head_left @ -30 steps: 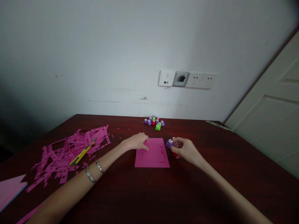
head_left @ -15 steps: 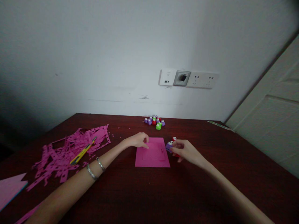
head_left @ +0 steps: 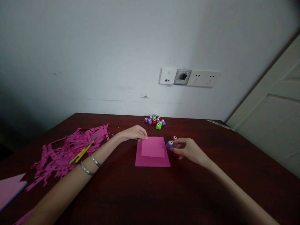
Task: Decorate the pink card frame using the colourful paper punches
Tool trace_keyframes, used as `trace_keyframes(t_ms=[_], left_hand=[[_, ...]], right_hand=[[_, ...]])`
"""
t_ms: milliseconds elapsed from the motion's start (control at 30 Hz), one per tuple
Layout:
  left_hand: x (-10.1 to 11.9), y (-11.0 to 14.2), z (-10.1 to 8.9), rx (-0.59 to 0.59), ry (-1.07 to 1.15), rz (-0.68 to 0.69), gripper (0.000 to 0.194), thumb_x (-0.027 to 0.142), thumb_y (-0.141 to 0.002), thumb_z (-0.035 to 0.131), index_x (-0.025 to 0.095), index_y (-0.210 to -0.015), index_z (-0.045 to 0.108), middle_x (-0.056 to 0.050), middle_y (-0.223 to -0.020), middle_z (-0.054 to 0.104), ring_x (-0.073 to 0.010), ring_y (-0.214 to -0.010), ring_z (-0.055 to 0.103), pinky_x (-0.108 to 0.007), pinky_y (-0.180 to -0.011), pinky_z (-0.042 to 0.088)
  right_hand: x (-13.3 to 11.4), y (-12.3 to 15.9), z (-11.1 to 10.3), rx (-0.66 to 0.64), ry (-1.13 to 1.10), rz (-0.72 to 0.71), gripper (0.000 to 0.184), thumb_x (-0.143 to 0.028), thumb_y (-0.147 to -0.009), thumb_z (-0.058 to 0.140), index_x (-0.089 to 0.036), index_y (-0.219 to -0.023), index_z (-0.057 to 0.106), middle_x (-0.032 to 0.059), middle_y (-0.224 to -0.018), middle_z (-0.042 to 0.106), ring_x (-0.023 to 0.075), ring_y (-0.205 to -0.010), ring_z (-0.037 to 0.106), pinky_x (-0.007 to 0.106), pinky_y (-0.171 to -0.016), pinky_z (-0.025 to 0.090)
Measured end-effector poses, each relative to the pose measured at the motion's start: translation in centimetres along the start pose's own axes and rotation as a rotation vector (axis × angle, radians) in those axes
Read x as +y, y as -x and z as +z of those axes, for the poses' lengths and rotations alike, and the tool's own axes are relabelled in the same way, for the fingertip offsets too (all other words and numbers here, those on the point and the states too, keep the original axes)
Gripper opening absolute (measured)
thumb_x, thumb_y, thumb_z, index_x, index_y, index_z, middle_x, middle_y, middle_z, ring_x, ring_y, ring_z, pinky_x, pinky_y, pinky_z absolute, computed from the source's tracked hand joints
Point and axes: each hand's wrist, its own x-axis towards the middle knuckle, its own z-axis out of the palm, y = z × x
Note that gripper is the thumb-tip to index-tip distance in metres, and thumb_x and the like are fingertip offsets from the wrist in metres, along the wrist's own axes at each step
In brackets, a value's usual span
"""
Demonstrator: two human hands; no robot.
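My left hand (head_left: 137,132) pinches a small pink paper square (head_left: 153,147) by its far left corner. The square is over a larger pink paper sheet (head_left: 152,162) and looks lifted slightly at that corner. Right of the sheet, my right hand (head_left: 188,148) has its thumb and fingers closed at a small purple paper punch (head_left: 170,144) with a white round top. One red punch (head_left: 174,138) stands just behind it, and another bit of red shows under my fingers, mostly hidden.
Several purple, green and red punches (head_left: 154,122) cluster near the wall. At left, a yellow utility knife (head_left: 82,152) lies on a heap of punched pink paper scraps (head_left: 53,159). Pink sheets (head_left: 10,189) sit at the left edge. Wall sockets (head_left: 203,78) are above the table.
My left hand has moved up and slightly left, now holding the small square's corner, which has shifted away from the sheet's near edge. My right hand stays at the purple punch.
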Motion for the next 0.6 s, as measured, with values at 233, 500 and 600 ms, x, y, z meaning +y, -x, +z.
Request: trace_keyframes(t_ms=[233, 500, 600], left_hand=[[0.2, 0.01, 0.29, 0.024, 0.061, -0.002, 0.021, 0.03, -0.065, 0.066, 0.011, -0.074, 0.064, 0.001, -0.056, 0.054, -0.0072, -0.049, 0.043, -0.024, -0.049, 0.033], [-0.47, -0.32, 0.19, 0.011, 0.087, -0.013, 0.02, 0.029, -0.064, 0.066, 0.012, -0.075, 0.064, 0.001, -0.056, 0.054, -0.0072, -0.049, 0.043, -0.025, -0.05, 0.033], [-0.52, -0.35, 0.19, 0.014, 0.099, -0.016, 0.019, 0.028, -0.064, 0.066, 0.012, -0.074, 0.064, 0.002, -0.055, 0.053, -0.007, -0.048, 0.043, -0.025, -0.05, 0.032]], right_hand=[[0.6, -0.29, 0.42, 0.033, 0.035, -0.038, 0.026, -0.03, -0.066, 0.068, -0.012, -0.084, 0.067, 0.003, -0.069, 0.061, 0.0117, -0.055, 0.057, 0.023, -0.042, 0.055], [0.84, -0.4, 0.54, 0.039, 0.062, -0.06, 0.023, -0.031, -0.067, 0.066, -0.012, -0.082, 0.068, 0.0021, -0.067, 0.06, 0.0104, -0.052, 0.055, 0.024, -0.042, 0.055], [0.87, -0.38, 0.6, 0.034, 0.076, -0.064, 0.022, -0.03, -0.068, 0.065, -0.013, -0.081, 0.068, 0.0023, -0.067, 0.061, 0.0101, -0.051, 0.054, 0.023, -0.041, 0.055]])
